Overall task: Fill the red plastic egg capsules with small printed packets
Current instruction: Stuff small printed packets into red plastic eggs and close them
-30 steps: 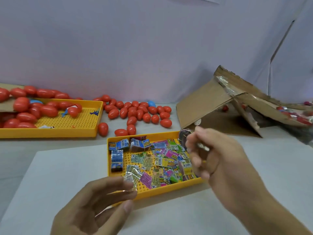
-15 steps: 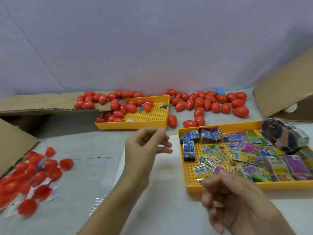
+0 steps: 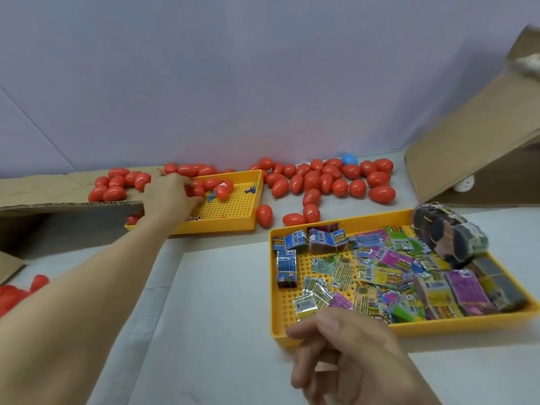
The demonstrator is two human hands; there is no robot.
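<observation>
Here my left hand (image 3: 168,197) is stretched out over the far yellow tray (image 3: 233,217), fingers curled down among the red egg capsules (image 3: 201,185) heaped at its back corner. My grip there is closing around one of them, I think, but my own knuckles hide the fingertips, so I cannot tell whether it has actually clamped on an egg. More red capsules (image 3: 327,182) lie loose on the desk (image 3: 222,302) beyond and to the right of that tray, with a single blue capsule (image 3: 349,159) at the back of the cluster. A few red pieces (image 3: 17,290) show at the left edge, near a cardboard flap (image 3: 58,190).

My right hand (image 3: 347,355) hangs low in front of me, just at the near corner of the second yellow tray (image 3: 276,314). Its fingers are loosely curled with thumb and forefinger close together, and I see nothing between them. That tray holds the small printed packets (image 3: 377,267), blue ones along the left side, green, yellow and purple ones spread across the middle, and a dark banded bundle of packets (image 3: 447,235) leaning on the far right rim. A cardboard box (image 3: 473,150) rests tilted at the right.
</observation>
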